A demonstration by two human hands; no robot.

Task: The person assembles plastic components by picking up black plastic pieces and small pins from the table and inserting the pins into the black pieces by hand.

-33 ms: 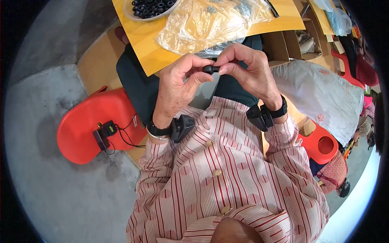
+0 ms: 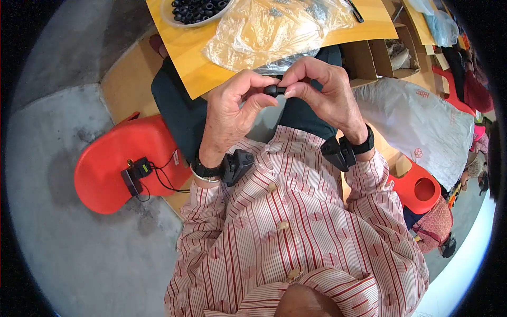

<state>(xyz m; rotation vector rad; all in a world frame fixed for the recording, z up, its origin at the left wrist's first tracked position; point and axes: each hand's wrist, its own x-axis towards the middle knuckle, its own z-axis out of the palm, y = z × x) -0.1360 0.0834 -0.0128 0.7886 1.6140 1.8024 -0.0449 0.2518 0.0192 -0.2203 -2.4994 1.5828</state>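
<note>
Just past the near edge of the yellow table, a small black knob-like part (image 2: 273,90) is held in the air between both hands. Its rounded end sits at the fingertips of my left hand (image 2: 232,108). The narrower end is pinched between thumb and index finger of my right hand (image 2: 325,95). Fingers cover some of the part, so its full shape is hidden. Beyond the hands lies a crumpled clear plastic bag (image 2: 264,39) with small greyish pieces inside. A clear round tub (image 2: 196,23) at the far left of the table holds many similar black parts.
A dark pen-like stick (image 2: 356,11) lies at the table's (image 2: 182,66) far right. Left of me, a red plastic stool (image 2: 100,174) carries a black device with cables (image 2: 136,171). On the right are cardboard boxes (image 2: 404,50), a large white sack (image 2: 417,121) and another red stool (image 2: 422,187).
</note>
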